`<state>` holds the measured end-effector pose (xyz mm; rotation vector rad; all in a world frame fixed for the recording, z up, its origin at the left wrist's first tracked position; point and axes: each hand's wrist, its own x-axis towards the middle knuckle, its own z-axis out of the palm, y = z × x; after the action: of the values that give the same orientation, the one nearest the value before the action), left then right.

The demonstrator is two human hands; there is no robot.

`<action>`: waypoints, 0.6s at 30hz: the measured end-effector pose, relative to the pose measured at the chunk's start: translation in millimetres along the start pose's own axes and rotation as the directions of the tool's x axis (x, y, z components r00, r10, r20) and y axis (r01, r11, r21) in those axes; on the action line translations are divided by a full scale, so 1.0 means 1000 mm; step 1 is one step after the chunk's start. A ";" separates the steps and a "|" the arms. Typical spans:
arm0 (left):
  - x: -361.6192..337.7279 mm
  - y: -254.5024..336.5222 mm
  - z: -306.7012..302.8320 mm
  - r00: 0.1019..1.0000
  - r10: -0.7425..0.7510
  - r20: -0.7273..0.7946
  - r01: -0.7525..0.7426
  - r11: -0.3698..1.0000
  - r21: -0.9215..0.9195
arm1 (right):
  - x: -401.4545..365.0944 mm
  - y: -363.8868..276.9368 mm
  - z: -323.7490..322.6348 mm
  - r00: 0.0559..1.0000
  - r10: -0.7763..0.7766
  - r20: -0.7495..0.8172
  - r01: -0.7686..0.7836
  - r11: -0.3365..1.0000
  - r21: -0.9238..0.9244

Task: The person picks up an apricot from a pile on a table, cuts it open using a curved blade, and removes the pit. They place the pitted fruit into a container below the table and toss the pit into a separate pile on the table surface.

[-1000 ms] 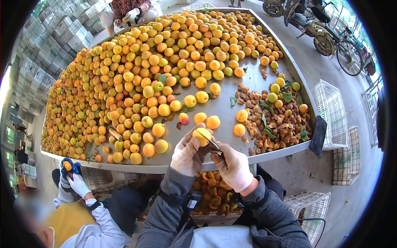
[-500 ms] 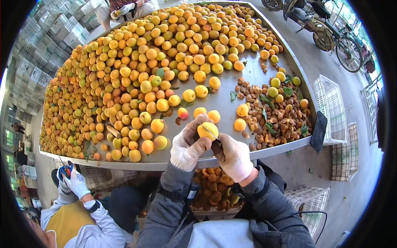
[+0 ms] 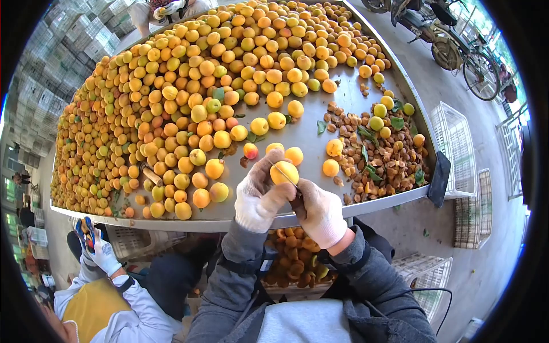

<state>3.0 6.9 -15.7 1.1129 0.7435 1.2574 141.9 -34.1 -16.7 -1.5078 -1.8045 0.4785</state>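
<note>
My left hand (image 3: pixel 255 197), in a soiled white work glove, is closed around a yellow apricot (image 3: pixel 284 174) above the table's near edge. In my right hand (image 3: pixel 322 216), also gloved, is a small knife (image 3: pixel 278 167). Its thin blade lies across the apricot's upper face; most of the handle is hidden by my fingers. Just beyond the fruit, a loose apricot (image 3: pixel 294 155) and a red-blushed one (image 3: pixel 250 150) rest on the metal table (image 3: pixel 306 128). Below my hands, apricot halves (image 3: pixel 294 260) fill a container.
A large heap of apricots (image 3: pixel 189 97) covers the table's left and back. At right lie brown pits (image 3: pixel 380 163) with leaves. A co-worker's gloved hand (image 3: pixel 104 256) is at lower left. White crates (image 3: pixel 454 148) stand right of the table; a motorcycle (image 3: pixel 420 28) is behind.
The view has shifted slightly. Both my hands keep their grips, with the blade still across the apricot. The co-worker's hands at lower left have moved a little.
</note>
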 end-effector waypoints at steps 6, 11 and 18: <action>-0.002 -0.001 -0.004 0.977 -0.213 0.000 0.212 0.973 -0.092 | -0.002 0.001 0.002 0.996 0.075 0.051 -0.075 0.997 0.006; 0.001 -0.002 -0.006 0.998 0.044 0.046 -0.057 0.934 0.353 | 0.001 0.003 -0.003 0.991 0.074 0.108 -0.079 0.996 0.046; -0.001 -0.004 -0.010 0.946 -0.301 0.118 0.323 0.884 -0.338 | 0.002 0.001 -0.002 1.000 0.018 0.017 -0.019 0.999 0.031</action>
<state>-5.3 8.8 -22.9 0.7003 0.5914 1.0241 144.6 -32.4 -15.5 -1.5045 -1.7897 0.5273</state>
